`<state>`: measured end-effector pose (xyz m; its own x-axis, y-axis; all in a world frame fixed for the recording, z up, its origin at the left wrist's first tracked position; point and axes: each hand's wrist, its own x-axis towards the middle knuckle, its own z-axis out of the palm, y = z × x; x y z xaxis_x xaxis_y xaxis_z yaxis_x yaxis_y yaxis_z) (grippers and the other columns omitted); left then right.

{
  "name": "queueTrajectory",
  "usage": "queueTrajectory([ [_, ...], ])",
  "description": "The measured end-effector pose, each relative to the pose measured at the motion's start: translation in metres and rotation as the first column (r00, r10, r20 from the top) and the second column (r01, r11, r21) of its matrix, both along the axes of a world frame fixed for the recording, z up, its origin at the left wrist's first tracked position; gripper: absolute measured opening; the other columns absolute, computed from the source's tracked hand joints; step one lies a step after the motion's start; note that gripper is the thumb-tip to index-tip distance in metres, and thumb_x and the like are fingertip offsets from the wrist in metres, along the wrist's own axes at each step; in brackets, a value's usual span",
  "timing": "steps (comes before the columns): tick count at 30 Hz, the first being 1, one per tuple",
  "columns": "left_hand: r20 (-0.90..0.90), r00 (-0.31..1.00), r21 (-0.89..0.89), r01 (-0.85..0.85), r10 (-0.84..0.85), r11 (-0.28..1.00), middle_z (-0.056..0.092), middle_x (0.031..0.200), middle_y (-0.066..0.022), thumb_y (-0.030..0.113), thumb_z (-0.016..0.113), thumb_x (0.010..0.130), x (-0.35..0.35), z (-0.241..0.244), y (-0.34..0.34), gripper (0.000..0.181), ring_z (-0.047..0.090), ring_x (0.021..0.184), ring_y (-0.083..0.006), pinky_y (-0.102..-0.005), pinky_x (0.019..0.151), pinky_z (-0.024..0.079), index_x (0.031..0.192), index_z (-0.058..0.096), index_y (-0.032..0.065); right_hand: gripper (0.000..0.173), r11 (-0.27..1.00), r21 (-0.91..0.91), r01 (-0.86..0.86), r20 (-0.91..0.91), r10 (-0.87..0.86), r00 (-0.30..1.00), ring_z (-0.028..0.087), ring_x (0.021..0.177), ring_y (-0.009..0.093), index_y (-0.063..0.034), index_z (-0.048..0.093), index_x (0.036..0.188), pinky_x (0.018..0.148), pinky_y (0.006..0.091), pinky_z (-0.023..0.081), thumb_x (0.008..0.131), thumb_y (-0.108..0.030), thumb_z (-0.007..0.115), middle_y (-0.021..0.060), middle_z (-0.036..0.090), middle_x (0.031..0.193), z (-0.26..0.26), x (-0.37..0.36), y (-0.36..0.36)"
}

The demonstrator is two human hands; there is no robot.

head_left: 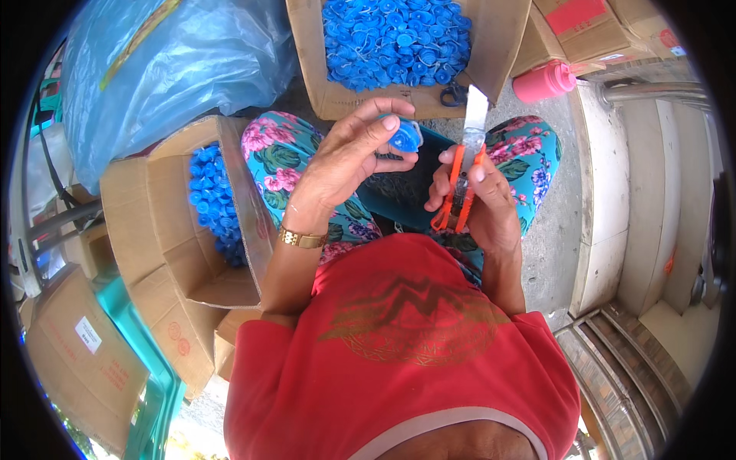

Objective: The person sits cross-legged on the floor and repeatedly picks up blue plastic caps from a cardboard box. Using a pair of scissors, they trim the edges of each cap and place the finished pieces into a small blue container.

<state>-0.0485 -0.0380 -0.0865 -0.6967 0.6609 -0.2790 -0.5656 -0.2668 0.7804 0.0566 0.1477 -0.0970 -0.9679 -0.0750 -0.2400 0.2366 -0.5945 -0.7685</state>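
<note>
My left hand (351, 144) holds a small blue moulded piece (405, 138) between thumb and fingers; a pale strand shows along its side. In my right hand (495, 201) is an orange utility knife (460, 190), its wide metal blade (476, 109) extended and pointing away from me. The blade is apart from the blue piece. Below my hands, between my knees, sits a dark teal container (391, 201), its inside mostly in shadow. Beyond them a cardboard box (310, 63) holds a heap of similar blue pieces (397, 40), some with pale strands.
Left of my knee, another open cardboard box (172, 230) contains more blue pieces (214, 195). Dark-handled scissors (453, 95) lie at the far box's near right corner. A pink bottle (543, 81) stands right of it. A large blue plastic bag (178, 63) bulges at upper left.
</note>
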Motion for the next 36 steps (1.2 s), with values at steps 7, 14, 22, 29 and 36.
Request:
queueTrajectory([
  [7, 0.031, 0.997, -0.001, -0.065, 0.065, 0.998, 0.062, 0.098, -0.0116, 0.023, 0.051, 0.096, 0.014, -0.005, -0.009, 0.030, 0.064, 0.085, -0.0176, -0.0401, 0.092, 0.050, 0.113, 0.053, -0.0015, 0.049, 0.989, -0.117, -0.094, 0.000, 0.095, 0.996, 0.053, 0.064, 0.014, -0.0050, 0.047, 0.130, 0.060, 0.0261, 0.043, 0.096, -0.040, 0.045, 0.0064, 0.055, 0.081, -0.004, 0.011, -0.003],
  [14, -0.092, 0.993, -0.083, -0.075, 0.067, 0.994, 0.059, 0.103, -0.0089, 0.020, 0.051, 0.096, 0.026, 0.004, -0.008, 0.029, 0.060, 0.084, -0.0161, -0.0355, 0.087, 0.048, 0.118, 0.052, -0.0005, 0.053, 0.895, -0.378, -0.236, -0.039, 0.239, 0.970, 0.047, 0.058, 0.013, -0.0064, 0.039, 0.135, 0.054, 0.0261, 0.039, 0.096, -0.041, 0.045, 0.0066, 0.050, 0.077, -0.015, 0.020, -0.008],
  [22, -0.296, 0.955, -0.311, -0.082, -0.015, 0.947, 0.057, 0.104, -0.0077, 0.009, 0.055, 0.091, 0.040, 0.010, -0.002, 0.034, 0.056, 0.086, -0.0145, -0.0283, 0.078, 0.047, 0.124, 0.049, 0.0028, 0.061, 0.782, -0.566, -0.259, -0.029, 0.295, 0.955, 0.042, 0.052, 0.012, -0.0096, 0.030, 0.142, 0.049, 0.0247, 0.035, 0.094, -0.043, 0.048, 0.0056, 0.046, 0.073, -0.024, 0.014, -0.019],
  [29, -0.268, 0.963, -0.307, -0.083, -0.003, 0.948, 0.055, 0.102, -0.0069, 0.007, 0.055, 0.089, 0.043, 0.012, -0.006, 0.034, 0.054, 0.083, -0.0130, -0.0268, 0.075, 0.046, 0.123, 0.049, 0.0032, 0.051, 0.884, -0.417, -0.209, -0.026, 0.218, 0.976, 0.043, 0.060, 0.010, -0.0080, 0.037, 0.140, 0.051, 0.0226, 0.035, 0.097, -0.034, 0.048, 0.0053, 0.048, 0.075, -0.022, 0.016, -0.015],
  [36, -0.243, 0.970, -0.192, -0.038, -0.010, 0.981, 0.055, 0.113, -0.0102, 0.021, 0.050, 0.091, 0.048, 0.008, -0.009, 0.042, 0.053, 0.102, -0.0171, -0.0327, 0.083, 0.045, 0.127, 0.046, -0.0001, 0.040, 0.955, 0.279, -0.103, -0.089, 0.132, 0.987, 0.049, 0.067, 0.012, -0.0076, 0.051, 0.132, 0.054, 0.0272, 0.040, 0.095, -0.024, 0.052, 0.0041, 0.052, 0.078, -0.008, 0.018, -0.014],
])
